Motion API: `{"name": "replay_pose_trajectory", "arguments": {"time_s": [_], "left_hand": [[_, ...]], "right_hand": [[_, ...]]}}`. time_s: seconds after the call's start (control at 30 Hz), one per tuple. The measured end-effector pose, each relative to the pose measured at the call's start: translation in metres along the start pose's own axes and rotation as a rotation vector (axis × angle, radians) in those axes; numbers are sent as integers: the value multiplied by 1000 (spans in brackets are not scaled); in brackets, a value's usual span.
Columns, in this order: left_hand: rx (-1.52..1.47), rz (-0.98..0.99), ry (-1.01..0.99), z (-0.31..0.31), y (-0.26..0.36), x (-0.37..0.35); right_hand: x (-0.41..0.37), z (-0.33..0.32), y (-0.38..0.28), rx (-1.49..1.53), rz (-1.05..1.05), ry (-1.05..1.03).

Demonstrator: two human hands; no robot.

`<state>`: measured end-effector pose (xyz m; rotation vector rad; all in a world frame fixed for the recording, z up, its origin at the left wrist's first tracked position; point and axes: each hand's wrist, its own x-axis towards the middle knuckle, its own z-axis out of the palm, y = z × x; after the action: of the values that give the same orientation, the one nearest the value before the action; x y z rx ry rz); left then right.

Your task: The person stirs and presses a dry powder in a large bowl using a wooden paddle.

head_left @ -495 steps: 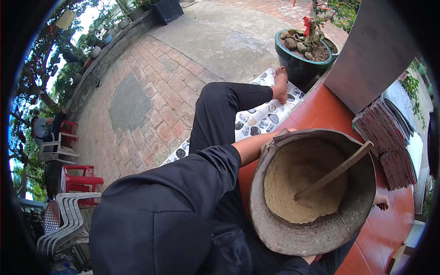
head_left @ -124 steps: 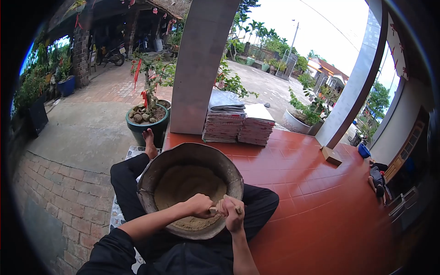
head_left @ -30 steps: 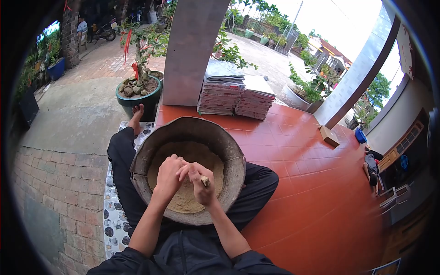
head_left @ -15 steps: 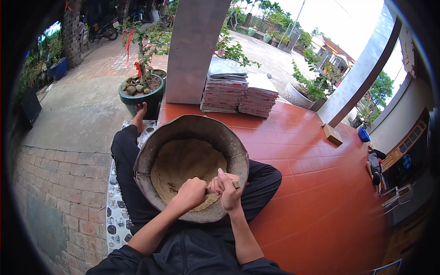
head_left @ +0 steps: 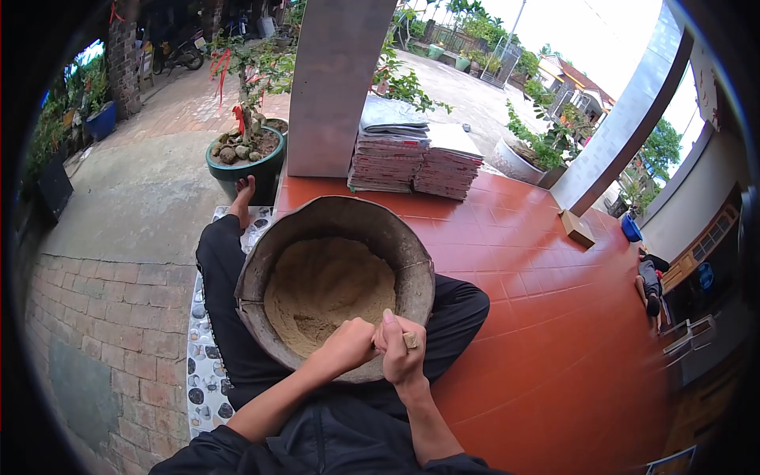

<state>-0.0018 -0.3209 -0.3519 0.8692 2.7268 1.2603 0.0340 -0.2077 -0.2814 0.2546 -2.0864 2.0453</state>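
A deep, worn grey bucket (head_left: pixel 412 277) rests in the wearer's lap between the bent legs, holding a layer of fine tan powder (head_left: pixel 324 273). Over its near rim, my left hand (head_left: pixel 352 342) is closed with the knuckles up. Beside it, my right hand (head_left: pixel 402 347) is wrapped round a stick, its thumb pointing up. The blunt, pale brown end of the stick (head_left: pixel 410 340) sticks out on the right of that fist. Between the fists the stick is mostly covered, and its other end cannot be seen.
Stacks of folded sacks (head_left: pixel 388 158) stand by a pillar (head_left: pixel 336 87). A green plant pot (head_left: pixel 245 170) is near the wearer's bare foot. Red tiles (head_left: pixel 522 332) spread to the right, with a small cardboard box (head_left: pixel 576 229) and a person (head_left: pixel 651 285) farther off.
Both hands have moved right and toward the wearer, from over the powder to the near rim. More powder shows at the lower left of the bucket.
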Motion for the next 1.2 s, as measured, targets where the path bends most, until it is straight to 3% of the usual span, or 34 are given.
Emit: {"name": "replay_pose_trajectory", "arguments": {"time_s": [0.6,0.97,1.2], "left_hand": [[-55,106,43,16,13,1],[-78,171,102,19,18,9],[-29,218,141,9,27,30]], "right_hand": [[-15,-17,3,-23,-116,78],[-16,-19,-6,-179,-318,56],[-2,-34,-30,-168,-254,-50]]}}
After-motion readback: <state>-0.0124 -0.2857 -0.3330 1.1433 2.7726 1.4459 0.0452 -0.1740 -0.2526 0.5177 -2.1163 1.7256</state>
